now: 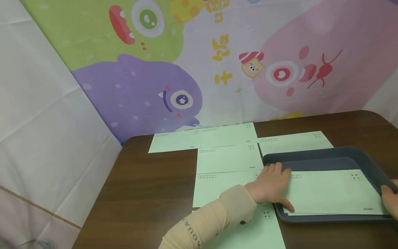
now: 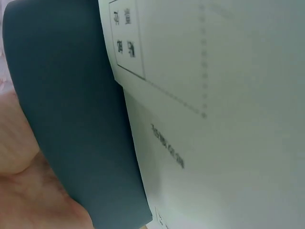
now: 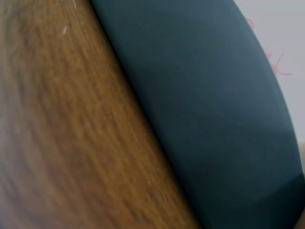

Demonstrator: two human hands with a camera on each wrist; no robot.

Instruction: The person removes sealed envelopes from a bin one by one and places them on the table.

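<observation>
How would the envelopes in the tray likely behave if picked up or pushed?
The envelopes look like thin paper, so they are probably light and bend easily. Their lower edges sit slightly offset, suggesting loose pieces that might slide over one another when pushed. Lying flat in the tray, they seem unlikely to roll or tip.

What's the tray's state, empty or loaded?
Loaded: pale green envelopes lie inside the dark tray, its floor showing beyond their far edge.

Left sleeve [image 1: 214, 218] cream, dark capital lettering [image 1: 191, 231], wide plain cuff [image 1: 238, 202].
</observation>
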